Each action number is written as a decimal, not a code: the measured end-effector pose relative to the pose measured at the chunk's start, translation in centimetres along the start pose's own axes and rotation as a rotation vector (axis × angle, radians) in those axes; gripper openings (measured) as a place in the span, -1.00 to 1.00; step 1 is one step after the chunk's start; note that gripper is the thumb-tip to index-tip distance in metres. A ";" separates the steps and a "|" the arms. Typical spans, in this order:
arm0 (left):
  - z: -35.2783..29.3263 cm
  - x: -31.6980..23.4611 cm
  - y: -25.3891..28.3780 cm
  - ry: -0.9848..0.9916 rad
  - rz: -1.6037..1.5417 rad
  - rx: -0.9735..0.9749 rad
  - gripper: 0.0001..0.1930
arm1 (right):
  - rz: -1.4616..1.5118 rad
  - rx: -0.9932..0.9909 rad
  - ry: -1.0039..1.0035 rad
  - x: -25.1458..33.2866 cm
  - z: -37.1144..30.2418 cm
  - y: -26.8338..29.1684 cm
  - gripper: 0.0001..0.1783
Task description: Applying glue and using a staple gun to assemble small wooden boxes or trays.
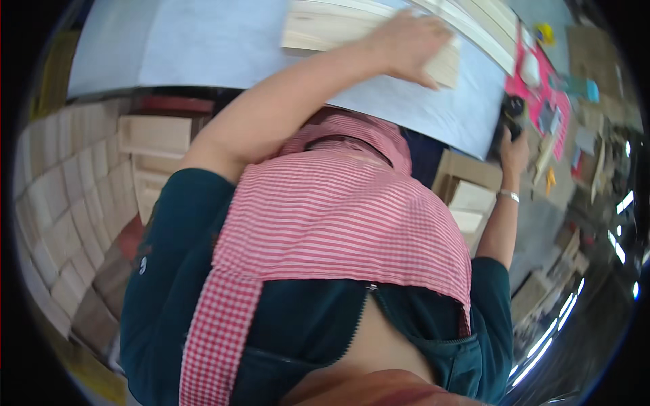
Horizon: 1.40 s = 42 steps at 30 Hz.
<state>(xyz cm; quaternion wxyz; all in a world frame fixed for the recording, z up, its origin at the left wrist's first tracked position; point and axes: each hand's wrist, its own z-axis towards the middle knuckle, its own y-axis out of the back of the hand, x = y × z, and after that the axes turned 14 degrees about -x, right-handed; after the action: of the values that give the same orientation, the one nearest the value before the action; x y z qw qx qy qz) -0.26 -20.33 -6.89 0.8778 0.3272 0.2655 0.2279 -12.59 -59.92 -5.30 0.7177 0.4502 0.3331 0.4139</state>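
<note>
Pale wooden board [328, 30] lying on the bluish surface [203, 47], directly beneath the left hand [409, 51], its grip blurred beyond telling, right hand [516, 150] gripping a black object [512, 127].

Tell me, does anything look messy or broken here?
Nothing looks clearly broken or spilled. The pink sheet on the right looks messy, with mixed things jumbled on it, while the wooden pieces on the left stand neatly stacked.

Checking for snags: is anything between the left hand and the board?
Nothing visible: the left hand is over the right end of the board, though blur hides whether they touch. The right hand is away to the right, at a black object.
</note>
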 end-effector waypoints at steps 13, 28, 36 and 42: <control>-13.4 1.5 18.9 0.619 0.490 -0.098 -0.58 | 0.949 -0.020 0.338 18.2 -5.2 7.1 -0.80; -11.5 1.4 18.3 0.924 0.311 -0.009 -0.72 | 0.987 -0.047 0.279 19.8 -5.3 5.9 -0.95; -11.8 2.1 18.5 0.982 0.123 -0.071 -0.74 | 0.985 0.023 0.392 19.4 -4.4 6.5 -0.97; -11.9 1.6 18.2 0.965 0.154 -0.076 -0.75 | 0.941 0.039 0.500 18.5 -3.4 6.1 -0.99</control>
<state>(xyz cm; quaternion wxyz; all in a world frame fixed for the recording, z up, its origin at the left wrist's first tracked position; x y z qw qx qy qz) -10.46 -1.59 -2.39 0.6466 0.1707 0.6085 0.4273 -9.16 -40.59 -2.92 0.3446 0.4518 0.2634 0.7796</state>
